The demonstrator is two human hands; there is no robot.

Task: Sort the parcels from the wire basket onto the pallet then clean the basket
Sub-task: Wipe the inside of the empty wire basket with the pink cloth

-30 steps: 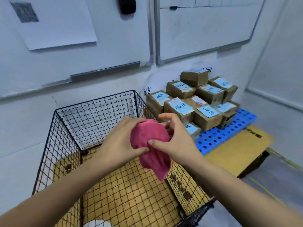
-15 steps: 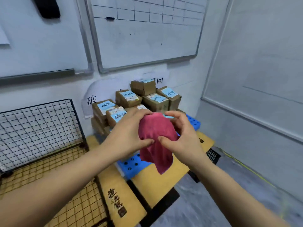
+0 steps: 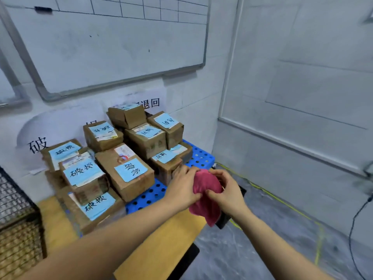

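The one camera sat on the person's head, looking forward and down, close over the left hand (image 3: 181,190) and right hand (image 3: 228,194), toward the parcels (image 3: 125,164) on the pallet (image 3: 200,157), with the wire basket (image 3: 18,215) at the left edge.

Blue pallet (image 3: 145,197) under stacked brown parcels (image 3: 112,161), on yellow board (image 3: 171,245).

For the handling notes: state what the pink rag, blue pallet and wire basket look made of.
Pink rag: soft matte cloth; it bunches and hangs in folds. Blue pallet: probably moulded plastic, smooth, with regular round holes. Wire basket: thin dark wire grid, likely coated metal.
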